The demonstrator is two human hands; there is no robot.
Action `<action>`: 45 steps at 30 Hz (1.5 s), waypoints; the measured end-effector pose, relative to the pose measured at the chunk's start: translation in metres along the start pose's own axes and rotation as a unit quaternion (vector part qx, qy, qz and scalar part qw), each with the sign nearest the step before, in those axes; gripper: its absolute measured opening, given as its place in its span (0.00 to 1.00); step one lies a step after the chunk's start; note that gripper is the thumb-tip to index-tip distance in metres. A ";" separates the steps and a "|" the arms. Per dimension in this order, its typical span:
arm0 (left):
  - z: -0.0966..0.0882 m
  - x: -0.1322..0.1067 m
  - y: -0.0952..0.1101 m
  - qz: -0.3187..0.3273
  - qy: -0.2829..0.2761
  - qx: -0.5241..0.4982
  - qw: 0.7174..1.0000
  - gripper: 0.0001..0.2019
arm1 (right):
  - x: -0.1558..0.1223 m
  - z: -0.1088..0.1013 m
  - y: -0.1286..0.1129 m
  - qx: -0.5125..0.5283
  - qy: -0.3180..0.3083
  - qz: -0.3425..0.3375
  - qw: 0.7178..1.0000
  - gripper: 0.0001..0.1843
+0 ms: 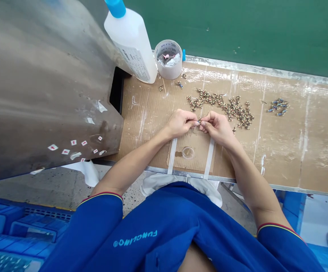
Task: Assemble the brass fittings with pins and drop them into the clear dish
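Observation:
My left hand (179, 122) and my right hand (216, 126) meet over the cardboard-covered bench, thumbs and fingertips pinched together. Between them is a small metal part (199, 121), mostly hidden by the fingers; its exact kind is too small to make out. Just beyond my right hand lies a loose pile of small brass-coloured metal parts (239, 111). Farther right sits a smaller group of similar parts with blue on them (279, 106). Below my hands, a small round clear dish (188, 152) rests on a cardboard piece (194, 166) held down by two white tape strips.
A white bottle with a blue cap (135, 45) stands at the back left beside a tape-roll core (168, 71) holding scraps. A thin wooden stick (164, 86) and a few stray parts lie near them. A large metal panel (53, 75) walls off the left side.

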State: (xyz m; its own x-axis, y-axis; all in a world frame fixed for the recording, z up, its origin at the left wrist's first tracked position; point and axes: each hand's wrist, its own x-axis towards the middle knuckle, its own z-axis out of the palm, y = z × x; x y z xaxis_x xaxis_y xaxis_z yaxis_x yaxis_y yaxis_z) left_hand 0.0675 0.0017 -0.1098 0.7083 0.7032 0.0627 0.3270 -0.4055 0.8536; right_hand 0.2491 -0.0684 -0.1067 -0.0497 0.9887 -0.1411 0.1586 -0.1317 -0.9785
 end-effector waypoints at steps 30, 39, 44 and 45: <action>-0.004 0.000 0.000 0.005 0.010 -0.047 0.999 0.11 | 0.005 -0.005 0.006 0.060 0.009 0.000 0.998 0.29; -0.001 0.001 -0.002 0.017 -0.005 0.002 1.000 0.09 | 0.003 -0.003 0.005 0.030 0.016 0.008 0.999 0.27; -0.002 0.002 -0.002 0.013 -0.012 0.033 0.999 0.10 | 0.002 -0.002 0.004 0.023 0.016 0.011 1.000 0.26; -0.002 0.002 -0.002 0.014 -0.013 0.036 0.999 0.09 | 0.002 -0.001 0.004 0.019 0.016 0.011 1.000 0.26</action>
State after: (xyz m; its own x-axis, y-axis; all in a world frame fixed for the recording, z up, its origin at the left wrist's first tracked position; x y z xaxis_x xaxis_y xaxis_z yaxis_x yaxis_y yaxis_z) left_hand 0.0674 0.0049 -0.1102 0.7334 0.6760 0.0721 0.3503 -0.4666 0.8122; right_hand 0.2509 -0.0668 -0.1104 -0.0151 0.9874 -0.1578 0.1214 -0.1548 -0.9804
